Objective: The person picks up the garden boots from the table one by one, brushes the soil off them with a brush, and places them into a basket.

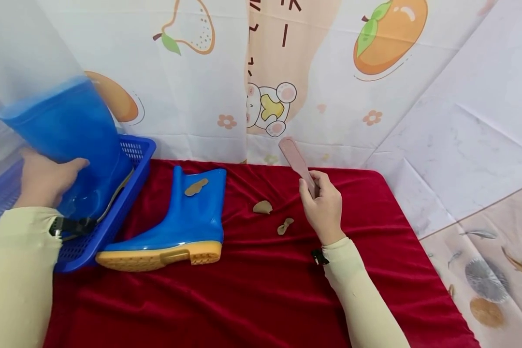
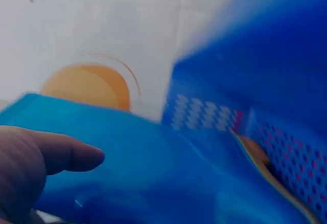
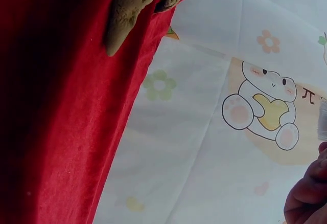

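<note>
My left hand [image 1: 50, 176] grips the shaft of a blue rain boot [image 1: 87, 130], thumb along its side; the fingers behind are hidden. This boot stands tilted in a blue perforated basket [image 1: 132, 193], its top edge blurred. In my right hand [image 1: 324, 208] is a pink long-handled brush [image 1: 295, 157], held up over the cloth; pale bristles [image 3: 323, 121] show at the right wrist view's edge. Between the hands a second blue rain boot [image 1: 195, 212] with a yellow sole lies on its side, a brown clay-like patch [image 1: 195, 187] on its shaft.
Two brown clay-like pieces, one rounded [image 1: 263, 207] and one twisted [image 1: 285, 225], lie on the red cloth [image 1: 243, 299] left of my right hand. Behind the table hangs a white printed curtain [image 1: 191, 116]. Patterned fabric [image 1: 496, 261] lies beyond the right edge.
</note>
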{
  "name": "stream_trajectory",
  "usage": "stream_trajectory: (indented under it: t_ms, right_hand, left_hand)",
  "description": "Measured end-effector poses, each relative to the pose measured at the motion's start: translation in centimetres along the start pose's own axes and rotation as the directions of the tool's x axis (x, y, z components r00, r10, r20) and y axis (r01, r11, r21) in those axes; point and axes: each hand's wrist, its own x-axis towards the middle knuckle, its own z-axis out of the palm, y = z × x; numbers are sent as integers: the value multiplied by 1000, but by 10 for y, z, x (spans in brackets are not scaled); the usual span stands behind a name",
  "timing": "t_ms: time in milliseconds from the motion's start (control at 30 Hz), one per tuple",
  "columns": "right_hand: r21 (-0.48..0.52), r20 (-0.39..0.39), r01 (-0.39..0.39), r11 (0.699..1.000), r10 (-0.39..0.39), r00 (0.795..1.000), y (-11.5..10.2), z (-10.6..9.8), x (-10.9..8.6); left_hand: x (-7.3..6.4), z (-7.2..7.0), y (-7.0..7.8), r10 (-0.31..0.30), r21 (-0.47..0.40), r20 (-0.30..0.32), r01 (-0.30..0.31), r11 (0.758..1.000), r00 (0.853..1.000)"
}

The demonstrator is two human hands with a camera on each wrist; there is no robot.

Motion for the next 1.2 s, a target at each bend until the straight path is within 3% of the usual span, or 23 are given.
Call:
stream_trajectory:
  t_ms: [67,100,133,167,233,267,300,333,367,400,433,500,567,633,733,900,1033,1133,1200]
  right_hand:
    - [9,-4,1,1000,-1,1000,0,-1,0]
    - [17,-10,4,1000,-4,1000,0,-1,0]
    - [23,-13,6,1000,-6,1000,0,-2,0]
    - [27,-11,10,1000,-10,1000,0,-2,1]
    - [32,-10,18,999,-18,1000,-1,-3,1]
    - [33,-11,22,999,-21,1000,-1,-3,2]
    - [33,-10,25,999,-25,1000,-1,-3,2]
    - [32,-7,28,999,-28,1000,-1,-3,2]
    - [31,-6,30,999,-30,1000,-1,-4,2]
    - [34,-8,32,999,-32,999,-1,-4,2]
    - [36,-8,34,999,-34,999,-2,-4,1]
    - [41,1,43,998,-43,999,-3,-5,1]
    - [44,15,54,998,-55,998,-4,-5,1]
    - [46,36,65,997,-67,997,-5,-4,1]
    - [45,64,76,996,-79,995,-7,-3,1]
    - [32,74,95,995,-97,993,-9,-1,-1]
    - [10,87,108,994,-108,990,-9,1,-2]
    - [5,98,112,994,-112,989,-9,3,-3]
    - [6,102,113,994,-113,988,-9,4,-3]
  left_hand:
    - [-17,5,15,58,-86,-143,-71,994,988]
    - [-27,9,24,118,-124,-242,-152,981,963]
    - [-37,14,32,195,-137,-345,-254,957,918]
    - [-48,20,41,280,-130,-432,-367,921,857]
    - [-67,34,56,441,-98,-547,-578,810,711]
    - [-75,43,63,511,-75,-568,-659,748,645]
    - [-82,52,69,563,-71,-562,-713,697,606]
    - [-88,61,74,608,-78,-527,-746,661,593]
    - [-93,70,79,648,-91,-466,-761,642,602]
    - [-96,78,83,684,-102,-376,-762,640,625]
    - [-99,85,86,712,-105,-260,-752,651,652]
    - [-100,96,88,725,-90,0,-722,686,689]
    - [-100,103,87,686,-64,208,-690,721,697]
    - [-98,108,84,641,-58,319,-661,748,698]
    - [-96,117,79,613,-67,366,-637,768,701]
    - [-90,131,71,599,-41,358,-629,776,716]
    - [-87,136,67,531,12,367,-575,818,764]
    - [-83,138,64,440,58,418,-506,860,795]
    - [-78,140,61,365,101,462,-457,884,808]
